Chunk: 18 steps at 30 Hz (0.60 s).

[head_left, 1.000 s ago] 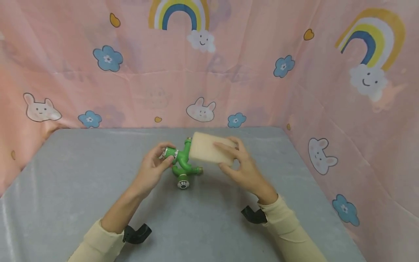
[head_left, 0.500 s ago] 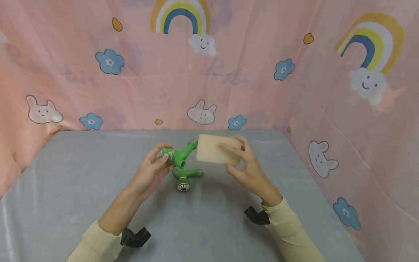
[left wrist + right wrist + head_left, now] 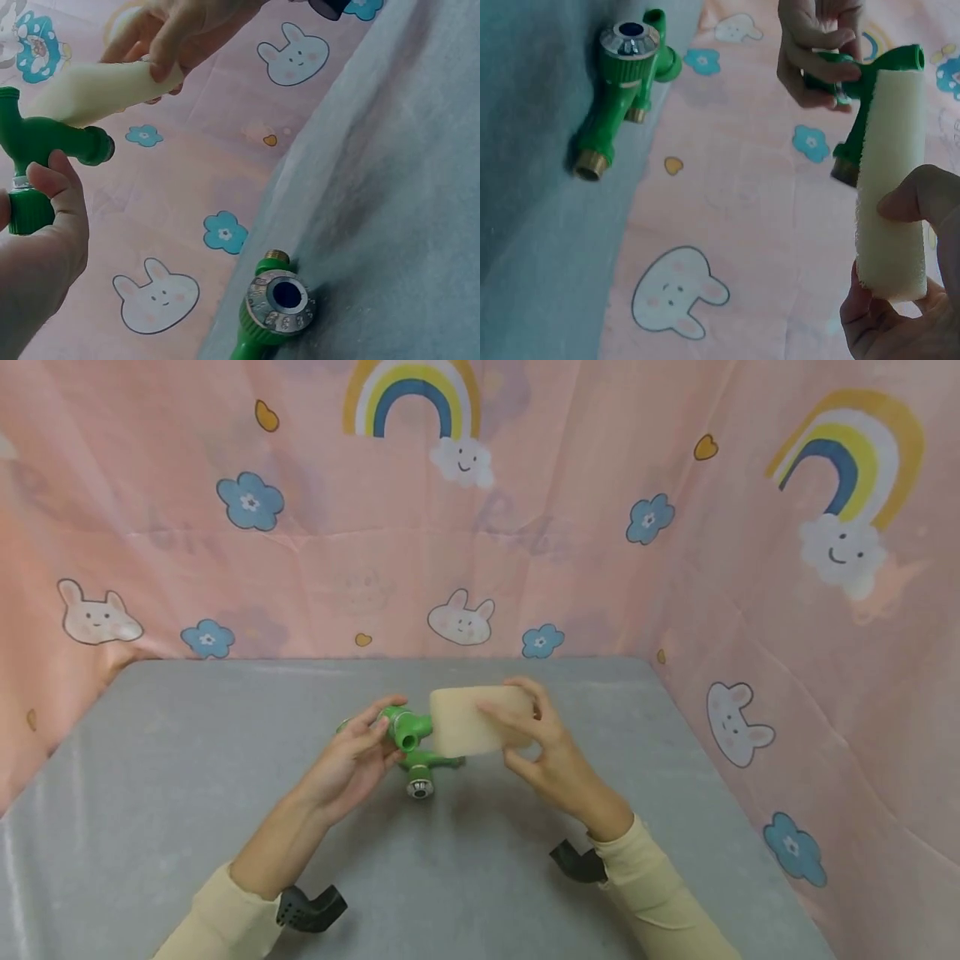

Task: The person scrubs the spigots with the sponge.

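Mid-table, toward the far edge, left hand point(image 3: 352, 760) curls round a green plastic faucet point(image 3: 405, 729), held up off the grey tabletop point(image 3: 187, 793). Right hand point(image 3: 547, 752) pinches a beige sponge point(image 3: 472, 720) against it. Faucet looks rigid, light; best gripped at the knob. Sponge looks soft, squashy. Second green faucet point(image 3: 422, 770) lies on the table below.
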Motion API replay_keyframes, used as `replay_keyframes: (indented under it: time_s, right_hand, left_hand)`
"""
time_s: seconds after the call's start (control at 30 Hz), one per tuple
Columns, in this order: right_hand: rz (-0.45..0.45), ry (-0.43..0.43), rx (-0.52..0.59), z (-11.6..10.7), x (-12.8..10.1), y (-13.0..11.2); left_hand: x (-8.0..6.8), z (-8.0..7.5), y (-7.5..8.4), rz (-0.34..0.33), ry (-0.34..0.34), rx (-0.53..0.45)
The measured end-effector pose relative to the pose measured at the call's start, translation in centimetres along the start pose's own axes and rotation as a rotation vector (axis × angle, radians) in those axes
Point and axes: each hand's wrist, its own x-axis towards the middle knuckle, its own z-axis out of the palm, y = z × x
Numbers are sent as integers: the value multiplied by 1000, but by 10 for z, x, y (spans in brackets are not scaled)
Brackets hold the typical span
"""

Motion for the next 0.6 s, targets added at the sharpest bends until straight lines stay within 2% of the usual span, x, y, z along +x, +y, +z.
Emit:
replay_keyframes:
  time_s: [0.17, 0.3, 0.37, 0.47, 0.6]
  right_hand:
    - [9, 29, -87, -6, -1, 7]
    - [26, 42, -184, -10, 0, 10]
    - [59, 50, -190, -13, 1, 12]
    - [109, 74, -140, -15, 2, 12]
    - [127, 50, 21, -10, 3, 7]
  left_hand:
    - [-3, -2, 3, 8, 26, 44]
    - [-2, -4, 3, 29, 83, 186]
    - [-1, -5, 5, 53, 103, 265]
    - [-1, -4, 7, 92, 118, 394]
    - [0, -1, 8, 110, 113, 523]
